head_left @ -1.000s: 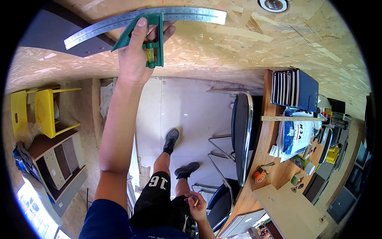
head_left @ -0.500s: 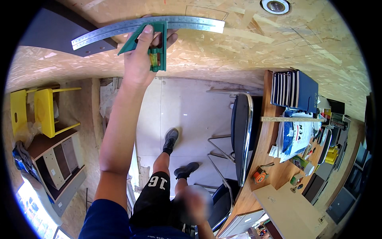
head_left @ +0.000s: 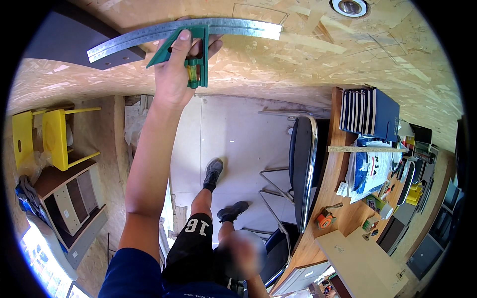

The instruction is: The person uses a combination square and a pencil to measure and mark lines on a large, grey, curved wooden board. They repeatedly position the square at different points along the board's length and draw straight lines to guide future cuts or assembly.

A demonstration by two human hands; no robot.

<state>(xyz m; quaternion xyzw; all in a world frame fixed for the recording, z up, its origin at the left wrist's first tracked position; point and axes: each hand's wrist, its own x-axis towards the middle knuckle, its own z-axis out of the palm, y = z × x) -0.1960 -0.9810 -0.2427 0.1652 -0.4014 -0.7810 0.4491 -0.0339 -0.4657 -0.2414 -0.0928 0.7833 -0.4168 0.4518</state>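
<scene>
My left hand [head_left: 171, 84] is closed round the green head of a combination square [head_left: 204, 59] and holds it up in front of the chipboard wall [head_left: 318, 64]. Its thumb lies over the head, while other fingers show behind it. The long steel rule [head_left: 243, 27] runs crosswise, its left end overlapping a dark grey panel [head_left: 64, 42]. A yellowish level vial [head_left: 193, 74] sits in the head below the fingers. Down beside my leg hangs my right hand [head_left: 246, 256], too blurred for its fingers or anything in them to be made out.
Two black chairs [head_left: 301, 169] with metal frames stand along the wooden desk [head_left: 305, 248] on the right. The desk bears dark blue binders [head_left: 385, 114] and an orange tape measure [head_left: 325, 218]. Yellow stools [head_left: 54, 139] and a small shelf unit [head_left: 74, 203] are at left. A round fitting [head_left: 349, 7] marks the wall.
The view has shifted very slightly. My left hand still grips the combination square in nearly the same place, and my right hand stays low.
</scene>
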